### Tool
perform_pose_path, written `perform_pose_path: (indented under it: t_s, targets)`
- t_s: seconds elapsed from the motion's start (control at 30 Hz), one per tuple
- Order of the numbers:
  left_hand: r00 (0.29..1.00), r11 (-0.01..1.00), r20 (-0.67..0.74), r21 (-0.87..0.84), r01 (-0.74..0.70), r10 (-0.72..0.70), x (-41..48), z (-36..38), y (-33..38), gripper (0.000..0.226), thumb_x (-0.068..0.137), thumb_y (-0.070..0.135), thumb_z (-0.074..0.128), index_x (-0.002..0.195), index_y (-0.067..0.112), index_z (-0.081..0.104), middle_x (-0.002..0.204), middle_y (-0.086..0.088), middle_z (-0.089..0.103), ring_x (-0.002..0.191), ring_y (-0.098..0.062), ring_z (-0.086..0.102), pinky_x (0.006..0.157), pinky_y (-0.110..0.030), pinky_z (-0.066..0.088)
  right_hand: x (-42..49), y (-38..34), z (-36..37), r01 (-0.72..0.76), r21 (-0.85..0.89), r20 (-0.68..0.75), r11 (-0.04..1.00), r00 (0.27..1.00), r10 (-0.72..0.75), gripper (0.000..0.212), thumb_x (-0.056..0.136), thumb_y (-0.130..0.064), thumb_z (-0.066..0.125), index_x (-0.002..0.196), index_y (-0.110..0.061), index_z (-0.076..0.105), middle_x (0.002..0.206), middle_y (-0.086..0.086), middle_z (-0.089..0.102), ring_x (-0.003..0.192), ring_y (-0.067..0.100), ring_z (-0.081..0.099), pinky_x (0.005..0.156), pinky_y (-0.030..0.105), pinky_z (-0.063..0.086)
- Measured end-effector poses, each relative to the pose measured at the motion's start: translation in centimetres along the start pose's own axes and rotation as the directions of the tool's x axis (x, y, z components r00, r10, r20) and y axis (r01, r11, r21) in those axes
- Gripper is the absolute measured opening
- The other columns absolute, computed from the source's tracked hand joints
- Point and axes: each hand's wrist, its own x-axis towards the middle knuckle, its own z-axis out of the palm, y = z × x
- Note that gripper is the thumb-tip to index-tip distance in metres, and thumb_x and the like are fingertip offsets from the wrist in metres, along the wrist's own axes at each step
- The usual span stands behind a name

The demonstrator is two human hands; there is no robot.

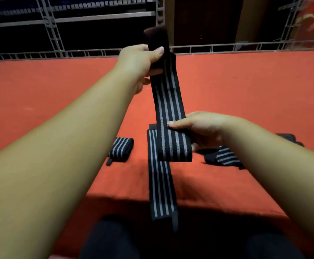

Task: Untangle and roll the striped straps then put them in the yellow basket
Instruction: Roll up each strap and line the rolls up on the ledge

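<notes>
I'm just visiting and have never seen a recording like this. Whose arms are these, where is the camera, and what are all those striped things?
There is no machine here: a person wears a camera on the head, so the single picture looks forward and down along both bare arms. The left hand grips the plain dark end of a striped strap and holds it up. The right hand pinches the same strap lower down, where it folds back on itself. Below it, a second strap lies flat on the red surface and hangs over its near edge. A rolled strap sits to the left, and a bundled strap lies to the right, partly hidden by the right arm. No yellow basket shows in this view.
</notes>
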Motion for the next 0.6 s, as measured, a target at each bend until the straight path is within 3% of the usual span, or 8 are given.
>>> perform_pose_path:
  t_s: [0.03,0.13,0.17,0.23,0.3,0.37,0.47,0.6]
  targets:
    - [1.0,1.0,0.007,-0.003,0.008,-0.008,-0.3,0.0,-1.1,0.02,0.1,0.021,0.077,0.119,0.018,0.07,0.114,-0.004,0.082,0.095,-0.027,0.082,0.092,-0.043,0.058,0.2,1.0,0.5,-0.026,0.011,0.006,1.0,1.0,0.026,0.033,0.107,-0.032,0.065,0.13,-0.01,0.07,0.117,0.008,0.078,0.09,0.018,0.076,0.064,0.029,0.062]
    - [0.998,0.997,0.005,0.029,0.065,-0.065,-0.9,0.0,-4.8,0.021,0.1,0.019,0.077,0.119,0.013,0.077,0.109,-0.003,0.084,0.094,-0.025,0.082,0.078,-0.034,0.061,0.8,3.4,1.9,-0.112,0.08,0.035,0.99,0.993,0.11,0.033,0.105,-0.03,0.068,0.13,-0.01,0.072,0.127,0.009,0.078,0.095,0.015,0.074,0.082,0.029,0.061]
    - [0.996,0.995,0.0,0.05,0.09,-0.09,-1.0,-0.1,-6.1,0.021,0.099,0.019,0.077,0.119,0.014,0.077,0.107,-0.002,0.084,0.093,-0.025,0.082,0.077,-0.033,0.06,1.0,3.9,2.1,-0.142,0.074,0.065,0.987,0.988,0.138,0.026,0.105,-0.03,0.068,0.124,-0.013,0.073,0.12,0.006,0.081,0.088,0.012,0.073,0.077,0.026,0.063]
    - [0.989,0.986,0.007,0.082,0.145,-0.146,-1.0,-0.3,-8.8,0.024,0.099,0.021,0.077,0.122,0.013,0.076,0.109,-0.003,0.083,0.098,-0.028,0.082,0.09,-0.04,0.061,1.6,5.0,2.5,-0.202,-0.024,0.12,0.979,0.972,0.203,0.02,0.108,-0.032,0.063,0.117,-0.017,0.072,0.104,0.003,0.081,0.069,0.008,0.072,0.054,0.021,0.059]
    - [0.979,0.973,0.011,0.11,0.201,-0.204,-0.8,-0.6,-11.5,0.026,0.1,0.021,0.077,0.124,0.011,0.075,0.111,-0.006,0.083,0.101,-0.03,0.081,0.096,-0.042,0.058,2.7,6.5,2.7,-0.255,-0.105,0.125,0.961,0.955,0.267,0.023,0.11,-0.032,0.06,0.122,-0.016,0.07,0.113,0.007,0.077,0.075,0.015,0.073,0.059,0.025,0.063]
    - [0.969,0.96,0.011,0.142,0.242,-0.246,-0.8,-0.9,-14.3,0.02,0.101,0.019,0.075,0.12,0.012,0.074,0.106,-0.006,0.083,0.087,-0.024,0.082,0.079,-0.03,0.06,4.4,8.4,2.8,-0.29,-0.188,0.028,0.938,0.953,0.3,0.02,0.111,-0.026,0.059,0.119,-0.01,0.068,0.108,0.011,0.073,0.077,0.021,0.071,0.065,0.032,0.064]
    - [0.965,0.944,-0.016,0.204,0.26,-0.262,-0.9,-1.5,-18.0,0.012,0.101,0.013,0.074,0.112,0.011,0.07,0.089,-0.006,0.075,0.052,-0.007,0.069,0.048,-0.017,0.047,6.6,10.9,2.8,-0.325,-0.389,-0.191,0.862,0.944,0.27,0.02,0.109,-0.018,0.058,0.097,-0.006,0.068,0.083,0.011,0.066,0.057,0.02,0.061,0.051,0.024,0.054]
    - [0.962,0.939,-0.031,0.212,0.27,-0.27,-0.6,-2.3,-21.9,0.011,0.099,0.011,0.077,0.109,0.01,0.074,0.105,-0.012,0.08,0.077,-0.016,0.074,0.045,-0.013,0.046,8.1,11.8,2.5,-0.324,-0.431,-0.206,0.842,0.944,0.258,0.019,0.105,-0.029,0.07,0.098,-0.011,0.069,0.088,0.008,0.062,0.07,0.022,0.059,0.063,0.031,0.055]
